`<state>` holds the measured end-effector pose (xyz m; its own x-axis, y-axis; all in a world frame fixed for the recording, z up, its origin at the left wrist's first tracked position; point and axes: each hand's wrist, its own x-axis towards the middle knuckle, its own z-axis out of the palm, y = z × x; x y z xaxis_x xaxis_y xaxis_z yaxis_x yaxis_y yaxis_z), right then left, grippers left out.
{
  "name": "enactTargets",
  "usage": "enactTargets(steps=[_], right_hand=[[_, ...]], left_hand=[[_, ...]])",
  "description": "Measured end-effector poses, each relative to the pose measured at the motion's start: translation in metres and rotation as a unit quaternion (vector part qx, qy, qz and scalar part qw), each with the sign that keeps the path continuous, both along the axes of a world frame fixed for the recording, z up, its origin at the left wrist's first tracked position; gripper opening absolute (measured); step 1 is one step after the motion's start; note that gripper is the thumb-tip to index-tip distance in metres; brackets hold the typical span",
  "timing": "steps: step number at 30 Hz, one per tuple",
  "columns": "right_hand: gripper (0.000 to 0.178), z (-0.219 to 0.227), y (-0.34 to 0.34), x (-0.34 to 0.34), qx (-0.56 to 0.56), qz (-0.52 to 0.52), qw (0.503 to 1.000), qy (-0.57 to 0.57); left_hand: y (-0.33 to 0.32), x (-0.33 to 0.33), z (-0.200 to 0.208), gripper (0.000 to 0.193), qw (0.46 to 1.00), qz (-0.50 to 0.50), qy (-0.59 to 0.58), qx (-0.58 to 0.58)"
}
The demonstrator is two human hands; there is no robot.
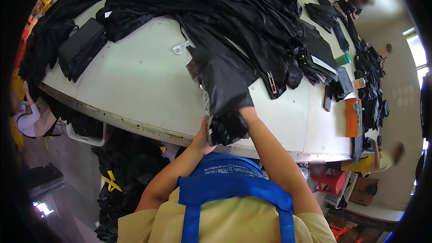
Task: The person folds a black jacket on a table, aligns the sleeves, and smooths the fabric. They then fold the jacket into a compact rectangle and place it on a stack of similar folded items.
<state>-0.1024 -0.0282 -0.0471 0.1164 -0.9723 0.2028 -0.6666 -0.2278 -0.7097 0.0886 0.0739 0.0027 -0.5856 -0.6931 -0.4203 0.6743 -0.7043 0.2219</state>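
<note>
In front of my body, at the near edge of the table, both hands hold a shiny black garment (227, 83), partly bunched at its near end. My left hand (204, 138) is closed around the bunched lower left side, thumb upward. Along the right side, my right hand (246, 113) grips the same garment, its fingertips tucked out of sight in the fabric. Clear, glossy plastic (204, 96) shows along the garment's left edge; how far it wraps round cannot be seen. A small white tag (178, 50) lies on the tabletop beyond.
Black garments (193, 0) cover the far side of the white table (130, 85). Pink-handled thread snips (272, 83) lie on them. A folded black stack (82, 47) sits left; a phone (327, 98) and an orange box (352, 117) sit right. Other people work around the table.
</note>
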Motion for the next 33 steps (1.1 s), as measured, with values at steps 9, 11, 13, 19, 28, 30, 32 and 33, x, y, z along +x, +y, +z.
enactTargets(steps=[9, 11, 13, 19, 28, 30, 32, 33], right_hand=[[0.049, 0.104, 0.034, 0.049, -0.013, 0.132, 0.986, 0.100], [0.049, 0.066, 0.030, 0.053, 0.058, 0.066, 0.995, 0.036], [0.053, 0.097, 0.021, 0.068, 0.115, 0.074, 0.989, 0.055], [0.060, 0.114, -0.029, 0.075, 0.105, 0.158, 0.974, 0.124], [0.067, 0.110, 0.009, 0.107, 0.032, 0.149, 0.958, 0.242], [0.064, 0.091, 0.005, 0.104, -0.049, 0.173, 0.965, 0.190], [0.063, 0.082, 0.013, 0.101, -0.039, 0.177, 0.971, 0.159], [0.063, 0.082, 0.018, 0.102, -0.021, 0.171, 0.973, 0.153]], left_hand=[[0.015, 0.014, -0.040, 0.077, 0.994, 0.001, 0.103, 0.026], [0.020, 0.022, -0.038, 0.074, 0.990, -0.014, 0.115, 0.083], [0.016, 0.021, -0.036, 0.075, 0.994, -0.015, 0.096, 0.040], [0.021, 0.021, -0.064, 0.080, 0.992, 0.019, 0.088, 0.087], [0.033, 0.031, -0.069, 0.065, 0.997, -0.044, 0.068, -0.007], [0.040, 0.047, -0.077, 0.062, 0.993, -0.055, 0.064, 0.078], [0.034, 0.065, -0.055, 0.065, 0.997, 0.001, -0.032, 0.071], [0.028, 0.075, -0.033, 0.066, 0.994, 0.025, -0.082, 0.069]])
